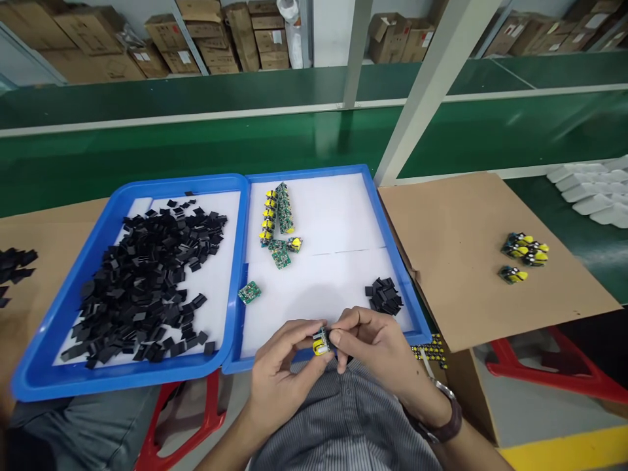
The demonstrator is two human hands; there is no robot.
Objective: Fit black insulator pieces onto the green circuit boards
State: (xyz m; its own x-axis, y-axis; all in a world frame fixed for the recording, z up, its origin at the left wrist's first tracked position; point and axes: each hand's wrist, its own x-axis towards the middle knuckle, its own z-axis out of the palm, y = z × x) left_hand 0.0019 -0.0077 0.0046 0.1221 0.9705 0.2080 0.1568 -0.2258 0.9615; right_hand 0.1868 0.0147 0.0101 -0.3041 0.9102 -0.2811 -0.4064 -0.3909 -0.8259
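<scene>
Landmark: the board tray (333, 209), blue-rimmed with a white floor.

Left of the board tray, touching its rim: a second blue tray (122, 383), with a broad heap of black pieces (147, 281) spread over its floor.

In the board tray, left side: a lone green board (249, 292) lies flat by the rim. Further in, a row of yellow-topped parts (268, 218) runs beside a strip of green boards (283, 209), both pointing roughly towards the far rim.

At the board tray's near edge: left hand (284, 366), thumb and fingers closed around a small yellow-and-green module (321, 344). The module sits at that hand's fingertips, on its right, between both hands; the left has the fuller hold. Yellow part faces the wearer (long axis not readable, fingers cover too much). Right hand (380, 347): thumb and forefinger close together, tips at the module's right side. Cannot tell whether they grip it or a smaller piece.

Board tray, near right corner: small black pile (384, 296), just beyond the right hand.

Right of the board tray: cardboard sheet (456, 261) bearing a cluster of yellow modules (527, 248).
</scene>
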